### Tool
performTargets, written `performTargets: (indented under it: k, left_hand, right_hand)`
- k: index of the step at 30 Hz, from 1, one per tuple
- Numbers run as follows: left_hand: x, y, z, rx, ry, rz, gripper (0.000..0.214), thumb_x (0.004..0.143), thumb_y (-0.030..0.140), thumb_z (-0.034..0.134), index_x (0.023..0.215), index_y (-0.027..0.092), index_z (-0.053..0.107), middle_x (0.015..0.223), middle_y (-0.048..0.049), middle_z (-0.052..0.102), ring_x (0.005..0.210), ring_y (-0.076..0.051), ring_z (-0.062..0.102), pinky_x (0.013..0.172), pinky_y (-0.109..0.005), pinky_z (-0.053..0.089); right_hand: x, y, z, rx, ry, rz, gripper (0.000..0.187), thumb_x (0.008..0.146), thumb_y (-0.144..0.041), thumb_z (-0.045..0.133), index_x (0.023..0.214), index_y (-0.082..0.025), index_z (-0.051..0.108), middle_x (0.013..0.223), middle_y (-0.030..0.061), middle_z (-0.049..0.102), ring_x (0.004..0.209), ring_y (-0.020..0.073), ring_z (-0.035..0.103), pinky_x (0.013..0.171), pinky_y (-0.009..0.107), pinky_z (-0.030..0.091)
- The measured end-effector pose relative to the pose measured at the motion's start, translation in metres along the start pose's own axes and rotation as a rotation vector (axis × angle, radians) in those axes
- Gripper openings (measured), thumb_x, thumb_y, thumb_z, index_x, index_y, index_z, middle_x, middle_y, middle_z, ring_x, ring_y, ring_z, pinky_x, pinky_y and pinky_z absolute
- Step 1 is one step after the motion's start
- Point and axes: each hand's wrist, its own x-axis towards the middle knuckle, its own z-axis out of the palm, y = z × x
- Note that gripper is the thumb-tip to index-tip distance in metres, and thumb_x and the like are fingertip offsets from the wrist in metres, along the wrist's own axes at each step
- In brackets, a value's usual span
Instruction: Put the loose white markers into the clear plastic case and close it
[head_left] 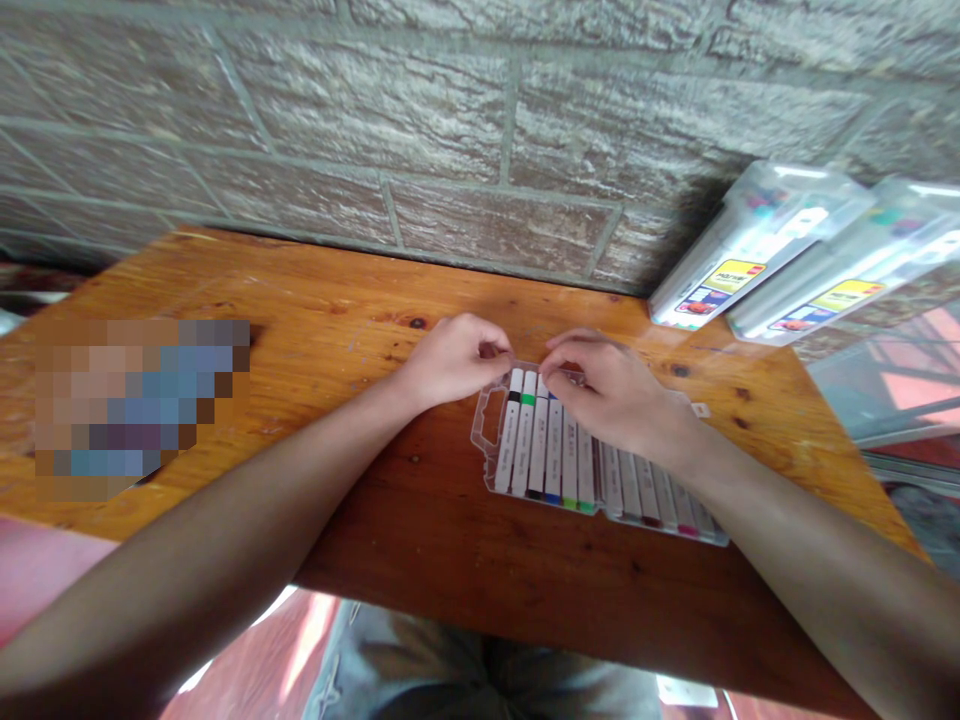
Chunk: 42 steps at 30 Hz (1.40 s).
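Note:
A clear plastic marker case (486, 432) lies flat on the wooden table (315, 320), filled with a row of white markers (538, 450) with coloured caps. My left hand (450, 358) is curled at the case's far left corner, fingers pinched on its rim. My right hand (607, 390) rests over the far edge of the case, fingers bent and pressed on the case above the marker tops. Its wrist and forearm cover the right part of the row.
Two more clear marker cases (750, 250) (847, 275) lean against the stone wall (450, 120) at the right. A blurred-out patch (139, 405) sits on the table's left side. The table's front edge runs just above my lap.

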Motion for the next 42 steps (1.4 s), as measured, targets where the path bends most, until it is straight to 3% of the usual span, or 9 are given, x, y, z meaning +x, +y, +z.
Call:
performTargets:
  k: [16, 33, 42]
  left_hand:
    - [-0.001, -0.001, 0.0, -0.003, 0.011, -0.003, 0.019, 0.084, 0.02, 0.065, 0.08, 0.017, 0.083, 0.075, -0.0032, 0.079, 0.069, -0.016, 0.068, 0.061, -0.025, 0.044]
    - [-0.003, 0.007, 0.003, 0.036, 0.048, -0.06, 0.019, 0.083, 0.02, 0.065, 0.08, 0.018, 0.083, 0.075, -0.003, 0.079, 0.067, -0.016, 0.069, 0.058, -0.025, 0.043]
    - [-0.003, 0.003, 0.003, 0.035, 0.051, -0.049, 0.02, 0.082, 0.022, 0.064, 0.08, 0.019, 0.084, 0.076, -0.003, 0.079, 0.07, -0.016, 0.07, 0.059, -0.025, 0.044]
  right_hand:
    - [-0.001, 0.002, -0.003, -0.012, 0.001, 0.028, 0.023, 0.093, -0.014, 0.055, 0.079, -0.019, 0.073, 0.103, 0.0125, 0.078, 0.104, 0.0285, 0.073, 0.094, 0.041, 0.054]
    - [-0.002, -0.002, -0.008, -0.06, -0.007, 0.1, 0.024, 0.094, -0.016, 0.058, 0.075, -0.019, 0.071, 0.094, 0.01, 0.077, 0.091, 0.0249, 0.074, 0.08, 0.034, 0.053]
    - [-0.002, -0.002, -0.017, -0.163, -0.034, 0.129, 0.03, 0.094, -0.02, 0.054, 0.065, -0.023, 0.057, 0.083, 0.0102, 0.072, 0.081, 0.0252, 0.07, 0.075, 0.037, 0.049]
